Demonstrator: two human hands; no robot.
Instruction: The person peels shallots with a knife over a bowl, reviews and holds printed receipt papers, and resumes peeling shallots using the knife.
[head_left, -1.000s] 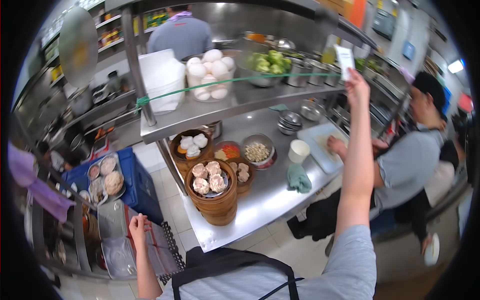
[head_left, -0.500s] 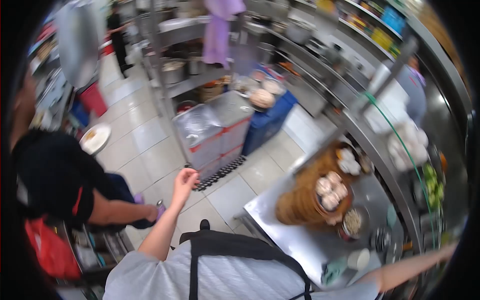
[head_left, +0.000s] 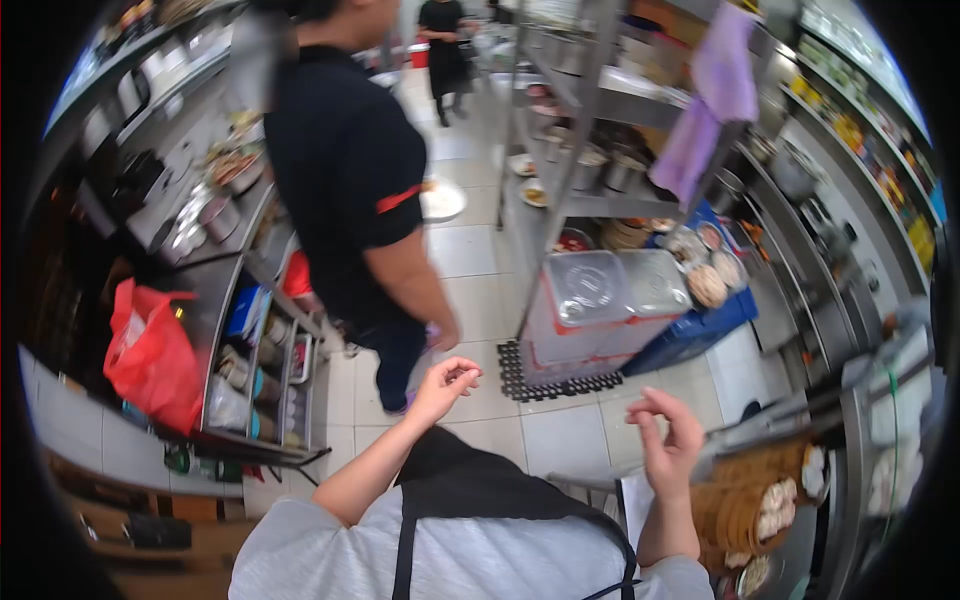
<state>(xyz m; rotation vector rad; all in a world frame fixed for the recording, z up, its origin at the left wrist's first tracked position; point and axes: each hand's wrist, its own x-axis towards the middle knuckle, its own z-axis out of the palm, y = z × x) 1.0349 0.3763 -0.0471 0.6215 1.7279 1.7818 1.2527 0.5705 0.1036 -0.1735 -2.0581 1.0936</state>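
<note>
My left hand (head_left: 447, 390) is raised in front of the black apron (head_left: 470, 490), over the floor. Its fingers are loosely bent, with a small gap to the thumb, and I see nothing in them. To the right, my right hand (head_left: 670, 440) is up with bent fingers apart from the thumb, also holding nothing. Nearest to it are the bamboo steamers (head_left: 735, 505) with pale dumplings (head_left: 776, 508) in the upper one. Neither hand touches anything that I can see.
Close ahead on the left stands a person in black (head_left: 345, 150). Another person (head_left: 440, 50) is farther off. Lidded plastic bins (head_left: 590, 290) stand by a metal shelf (head_left: 610, 205) with a purple cloth (head_left: 705, 110). A red plastic bag (head_left: 150, 350) sits on the left counter.
My view has swung left. My right arm, stretched out to the right before, is now bent with its hand in front of me. The co-worker, bent over before, now stands upright.
</note>
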